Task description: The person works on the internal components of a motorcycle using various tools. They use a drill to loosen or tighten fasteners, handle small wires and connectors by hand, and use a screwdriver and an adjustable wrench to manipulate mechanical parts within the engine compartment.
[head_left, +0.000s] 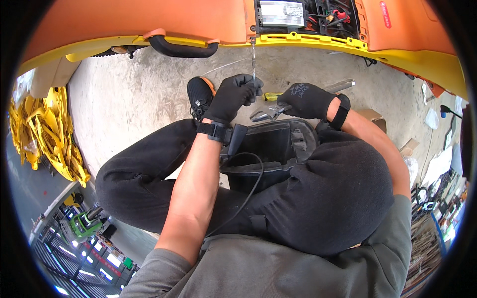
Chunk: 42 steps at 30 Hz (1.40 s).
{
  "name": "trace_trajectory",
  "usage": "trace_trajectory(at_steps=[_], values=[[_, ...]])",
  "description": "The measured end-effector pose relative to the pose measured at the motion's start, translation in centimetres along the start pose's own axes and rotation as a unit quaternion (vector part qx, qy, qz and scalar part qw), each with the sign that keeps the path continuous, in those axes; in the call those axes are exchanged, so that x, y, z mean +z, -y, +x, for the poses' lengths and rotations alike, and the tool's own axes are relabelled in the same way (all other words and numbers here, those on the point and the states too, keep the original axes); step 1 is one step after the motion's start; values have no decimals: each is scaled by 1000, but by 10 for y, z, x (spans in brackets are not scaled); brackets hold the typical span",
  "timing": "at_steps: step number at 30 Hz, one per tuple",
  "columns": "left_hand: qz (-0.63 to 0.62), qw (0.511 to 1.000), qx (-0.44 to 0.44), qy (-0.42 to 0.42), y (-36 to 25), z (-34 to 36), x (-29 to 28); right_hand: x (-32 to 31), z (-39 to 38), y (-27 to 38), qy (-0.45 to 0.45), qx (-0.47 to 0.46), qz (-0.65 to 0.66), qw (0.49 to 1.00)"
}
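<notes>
My left hand (233, 97), in a black glove, is closed with its fingers pinched round the lower end of a thin silvery rod or strip (254, 59). That piece reaches up to the yellow edge of the orange body (208, 22); whether it is fixed there I cannot tell. In my right hand (305, 101), also gloved in black, is a pair of pliers (268, 114), its metal head pointing left. A small yellow object (272, 96) shows beside the right fingers, partly hidden. Below both hands, a black plastic bin-like housing (303, 136) sits between my legs.
An open bay in the orange body holds a silver box (282, 13) and red and black wires (340, 16). A black handle (183, 48) juts from its edge. A metal bar (341, 85) lies on the concrete floor. Yellow plastic parts (48, 134) are heaped at left.
</notes>
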<state>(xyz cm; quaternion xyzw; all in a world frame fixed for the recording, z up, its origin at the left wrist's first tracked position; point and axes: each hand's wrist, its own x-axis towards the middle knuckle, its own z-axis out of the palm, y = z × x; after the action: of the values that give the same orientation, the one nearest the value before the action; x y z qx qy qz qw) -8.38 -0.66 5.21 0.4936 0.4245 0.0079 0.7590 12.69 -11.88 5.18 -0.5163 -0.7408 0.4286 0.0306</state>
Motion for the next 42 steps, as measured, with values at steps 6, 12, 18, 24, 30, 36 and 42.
trace_trajectory(at_steps=[6, 12, 18, 24, 30, 36, 42], values=[[56, 998, 1, -4, -5, 3, -1, 1, 4, 6, 7, -5, -3, 1000], [56, 997, 42, -37, -2, 5, 4, 3, 3, 6, -52, 3, 18, 998], [97, 995, 27, -5, 1, 6, -2, 3, 2, 5, -56, -17, 34, 998], [8, 998, 44, -43, -1, 4, 6, 16, -1, -1, -96, -10, 65, 993], [87, 996, 31, -3, 1, 8, 2, 13, -4, 4, -81, -21, 61, 995], [70, 997, 41, -7, 0, 6, 1, 10, -6, 8, -62, -16, 75, 995], [24, 998, 46, -42, 0, 6, 7, 14, -9, 1, -86, -13, 79, 993]])
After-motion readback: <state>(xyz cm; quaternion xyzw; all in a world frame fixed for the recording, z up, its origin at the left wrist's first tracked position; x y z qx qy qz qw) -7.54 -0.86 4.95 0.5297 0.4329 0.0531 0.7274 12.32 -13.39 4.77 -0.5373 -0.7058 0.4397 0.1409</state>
